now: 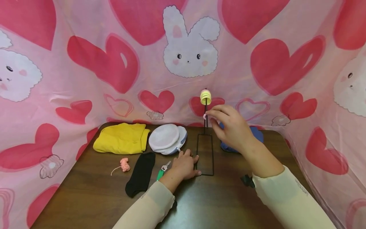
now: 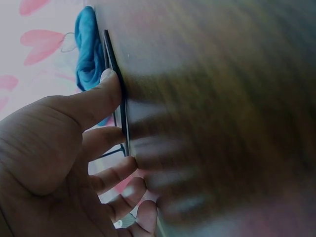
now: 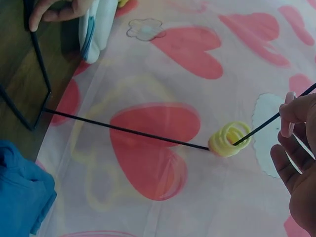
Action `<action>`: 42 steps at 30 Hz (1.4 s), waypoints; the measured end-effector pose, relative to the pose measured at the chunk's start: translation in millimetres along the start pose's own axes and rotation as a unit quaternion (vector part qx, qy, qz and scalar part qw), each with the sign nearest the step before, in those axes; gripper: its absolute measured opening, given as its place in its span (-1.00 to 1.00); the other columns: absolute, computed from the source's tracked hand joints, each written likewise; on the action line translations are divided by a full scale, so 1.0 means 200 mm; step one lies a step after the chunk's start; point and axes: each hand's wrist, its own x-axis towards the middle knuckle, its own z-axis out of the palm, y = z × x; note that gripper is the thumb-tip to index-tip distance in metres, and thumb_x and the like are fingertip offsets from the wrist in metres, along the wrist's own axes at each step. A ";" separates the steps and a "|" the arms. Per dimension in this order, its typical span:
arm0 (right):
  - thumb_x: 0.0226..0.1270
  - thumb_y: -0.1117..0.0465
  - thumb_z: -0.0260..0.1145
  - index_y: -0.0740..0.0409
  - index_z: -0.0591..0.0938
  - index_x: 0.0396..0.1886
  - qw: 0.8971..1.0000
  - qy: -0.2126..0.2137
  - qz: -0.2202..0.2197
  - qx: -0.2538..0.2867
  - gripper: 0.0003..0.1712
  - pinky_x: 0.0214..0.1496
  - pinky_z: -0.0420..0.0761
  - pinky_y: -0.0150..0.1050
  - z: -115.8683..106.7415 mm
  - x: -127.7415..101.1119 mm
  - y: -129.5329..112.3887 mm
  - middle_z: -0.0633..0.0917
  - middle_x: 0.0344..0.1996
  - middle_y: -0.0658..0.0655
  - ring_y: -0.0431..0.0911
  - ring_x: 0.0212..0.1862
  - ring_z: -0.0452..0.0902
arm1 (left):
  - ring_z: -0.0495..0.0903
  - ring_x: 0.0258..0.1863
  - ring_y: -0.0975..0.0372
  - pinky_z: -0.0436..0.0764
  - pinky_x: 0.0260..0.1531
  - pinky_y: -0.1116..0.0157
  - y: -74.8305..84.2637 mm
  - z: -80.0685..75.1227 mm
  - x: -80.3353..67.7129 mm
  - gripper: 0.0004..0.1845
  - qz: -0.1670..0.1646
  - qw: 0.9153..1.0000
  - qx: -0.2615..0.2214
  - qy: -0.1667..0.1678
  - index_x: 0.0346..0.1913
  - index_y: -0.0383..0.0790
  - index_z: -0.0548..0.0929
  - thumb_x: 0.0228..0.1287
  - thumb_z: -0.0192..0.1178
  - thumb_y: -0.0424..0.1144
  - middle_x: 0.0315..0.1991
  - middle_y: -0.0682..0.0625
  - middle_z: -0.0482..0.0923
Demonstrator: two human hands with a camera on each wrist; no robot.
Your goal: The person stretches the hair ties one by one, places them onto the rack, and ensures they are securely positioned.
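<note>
A black wire stand (image 1: 213, 156) has a flat rectangular base on the table and a thin rod rising from its far end. Several yellow hair ties (image 1: 205, 98) hang bunched on the rod, with a bit of pink at their top. My right hand (image 1: 233, 128) pinches a pink hair tie (image 3: 288, 114) between thumb and fingertips, right at the rod near its front end. Fingers spread, my left hand (image 1: 183, 165) presses on the left side of the base. Its thumb (image 2: 106, 91) lies along the bar and the other fingertips touch the tabletop.
Left of the stand lie a white zip pouch (image 1: 164, 136), folded yellow cloth (image 1: 121, 138), black sock (image 1: 140, 173), key with green tag (image 1: 163, 170) and pink yarn piece (image 1: 124, 164). Blue cloth (image 3: 22, 190) sits right of the base, with a small dark item (image 1: 247, 180) nearer.
</note>
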 end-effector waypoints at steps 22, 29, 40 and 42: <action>0.13 0.40 0.51 0.27 0.76 0.04 0.995 -0.034 0.019 -0.089 -0.58 0.16 0.53 0.16 0.08 0.15 0.19 0.65 0.05 0.33 0.28 0.04 0.56 | 0.34 0.27 -0.03 0.52 0.02 -0.07 0.01 0.00 0.00 -0.20 0.003 1.000 0.009 0.009 0.51 0.22 0.47 0.22 0.37 0.32 0.35 -0.03 0.36; 0.15 0.40 0.47 0.29 0.75 0.07 0.997 -0.025 0.057 -0.040 -0.57 0.11 0.54 0.12 0.03 0.07 0.17 0.64 0.07 0.29 0.22 0.09 0.51 | 0.34 0.28 -0.03 0.52 0.02 -0.08 0.01 0.00 -0.01 -0.20 0.004 1.000 0.007 0.009 0.51 0.21 0.47 0.23 0.37 0.33 0.35 -0.03 0.36; 0.16 0.30 0.57 0.24 0.75 0.10 0.991 -0.028 0.130 0.004 -0.53 0.17 0.49 0.15 -0.04 -0.30 0.08 0.66 0.11 0.20 0.18 0.20 0.52 | 0.33 0.31 0.00 0.51 0.09 -0.06 -0.01 0.01 -0.02 -0.19 0.003 1.000 -0.005 0.013 0.53 0.22 0.43 0.26 0.33 0.34 0.38 0.00 0.34; 0.15 0.30 0.58 0.23 0.74 0.10 0.989 -0.031 0.146 0.001 -0.53 0.17 0.49 0.16 -0.05 -0.38 0.09 0.66 0.10 0.18 0.16 0.20 0.52 | 0.32 0.32 0.00 0.51 0.11 -0.07 -0.01 0.02 -0.02 -0.19 0.007 1.000 -0.008 0.016 0.54 0.21 0.43 0.27 0.32 0.34 0.39 0.00 0.35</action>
